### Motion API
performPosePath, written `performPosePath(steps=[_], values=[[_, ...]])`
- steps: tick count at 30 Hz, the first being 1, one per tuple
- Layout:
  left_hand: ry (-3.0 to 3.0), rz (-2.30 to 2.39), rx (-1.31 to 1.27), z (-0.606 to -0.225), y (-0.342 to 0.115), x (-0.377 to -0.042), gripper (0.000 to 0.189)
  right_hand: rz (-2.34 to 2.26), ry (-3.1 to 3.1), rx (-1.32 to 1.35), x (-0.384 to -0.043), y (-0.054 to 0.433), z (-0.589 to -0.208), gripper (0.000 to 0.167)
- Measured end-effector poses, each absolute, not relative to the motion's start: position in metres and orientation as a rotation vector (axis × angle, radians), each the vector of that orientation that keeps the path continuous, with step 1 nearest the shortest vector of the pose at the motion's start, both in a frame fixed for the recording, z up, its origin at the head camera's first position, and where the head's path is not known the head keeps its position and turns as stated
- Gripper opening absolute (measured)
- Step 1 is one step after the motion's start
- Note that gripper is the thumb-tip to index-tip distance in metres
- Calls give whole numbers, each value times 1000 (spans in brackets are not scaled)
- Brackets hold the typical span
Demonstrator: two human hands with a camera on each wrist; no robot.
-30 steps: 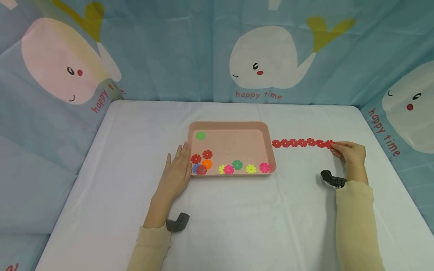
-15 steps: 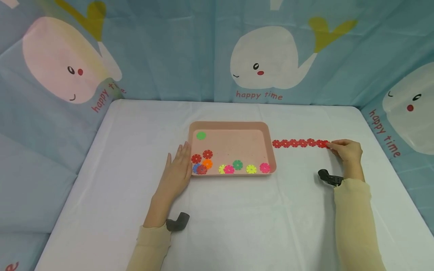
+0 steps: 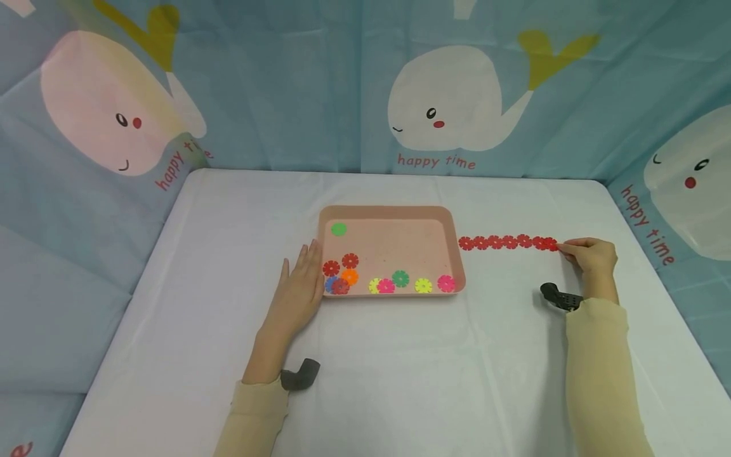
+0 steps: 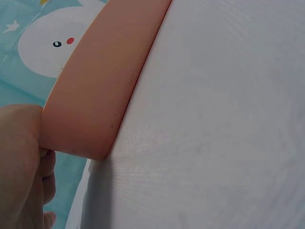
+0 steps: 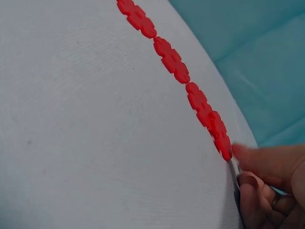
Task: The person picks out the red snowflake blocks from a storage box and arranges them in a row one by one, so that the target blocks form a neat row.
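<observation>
In the head view, my left hand (image 3: 294, 289) lies along the left side of a pink tray (image 3: 388, 212), fingers straight and touching its wall. The left wrist view shows that hand (image 4: 21, 162) at the corner of the tray (image 4: 90, 90). To the tray's right runs a row of several red notched plastic discs (image 3: 494, 242). At its far end my right hand (image 3: 591, 257) pinches the edge of the last red disc (image 5: 220, 136), which overlaps its neighbour. The right thumb tip is slightly blurred in the right wrist view.
Several loose notched discs lie in the tray: orange (image 3: 349, 277), dark green (image 3: 400, 278), yellow (image 3: 423, 285), pink and others. A plain light green disc (image 3: 339, 229) is near its back left corner. A white cloth (image 3: 400, 381) covers the table; a whale-print curtain (image 3: 285, 95) hangs behind.
The right hand first moved left with the last red disc, bringing it over its neighbour, then drew slightly back right. The left hand and the tray have stayed put.
</observation>
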State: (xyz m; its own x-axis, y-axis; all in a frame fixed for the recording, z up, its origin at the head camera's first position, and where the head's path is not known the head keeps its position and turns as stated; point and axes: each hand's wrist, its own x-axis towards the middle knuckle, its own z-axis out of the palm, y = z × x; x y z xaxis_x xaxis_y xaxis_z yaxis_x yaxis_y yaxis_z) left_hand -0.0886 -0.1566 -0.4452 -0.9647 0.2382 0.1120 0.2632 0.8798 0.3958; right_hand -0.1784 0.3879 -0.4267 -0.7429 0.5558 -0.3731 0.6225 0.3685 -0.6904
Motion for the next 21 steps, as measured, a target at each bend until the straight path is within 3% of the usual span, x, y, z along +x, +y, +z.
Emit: performPosePath(steps=[3,8,10,21], values=[[-2991,-645,-408,-445,-156,-88,61,-1290,2572,1025,-176,387,-426,23],[-2987,-652,-402,-445,-157,-87,62,-1143,2677,846,-178,381,-427,49],[-2982,-654,-403,-445,-157,-87,61,-1123,2686,823,-180,380,-428,52],[-2978,-659,-408,-444,-157,-87,61,-1314,2561,945,-177,390,-424,28]])
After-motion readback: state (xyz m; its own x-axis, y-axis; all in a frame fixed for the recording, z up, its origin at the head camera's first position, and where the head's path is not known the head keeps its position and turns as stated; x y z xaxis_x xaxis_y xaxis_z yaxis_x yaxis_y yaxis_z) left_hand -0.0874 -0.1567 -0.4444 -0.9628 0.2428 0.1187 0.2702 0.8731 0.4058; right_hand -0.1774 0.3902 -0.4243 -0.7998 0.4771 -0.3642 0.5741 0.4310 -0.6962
